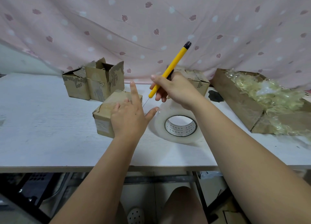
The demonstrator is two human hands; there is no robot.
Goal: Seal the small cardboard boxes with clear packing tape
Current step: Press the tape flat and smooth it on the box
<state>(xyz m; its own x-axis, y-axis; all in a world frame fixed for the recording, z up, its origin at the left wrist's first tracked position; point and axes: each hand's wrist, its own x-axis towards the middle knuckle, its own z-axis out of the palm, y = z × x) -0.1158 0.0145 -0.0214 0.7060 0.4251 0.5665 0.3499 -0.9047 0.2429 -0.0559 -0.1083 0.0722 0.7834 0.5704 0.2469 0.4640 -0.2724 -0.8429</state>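
Observation:
A small closed cardboard box (104,116) sits on the white table (50,131) in front of me. My left hand (129,117) rests on its top with the fingers spread and the index finger raised. The thumb reaches toward a large roll of clear packing tape (178,127) lying flat just right of the box. Above the roll, my right hand (176,90) grips a yellow utility knife (170,70). Its thin blade points down toward the gap between box and roll.
Two open, torn cardboard boxes (94,82) stand behind the near box. Another small box (196,80) sits behind my right hand. A long cardboard tray (239,101) holding crumpled clear tape scraps lies at the right. A pink patterned curtain hangs behind the table.

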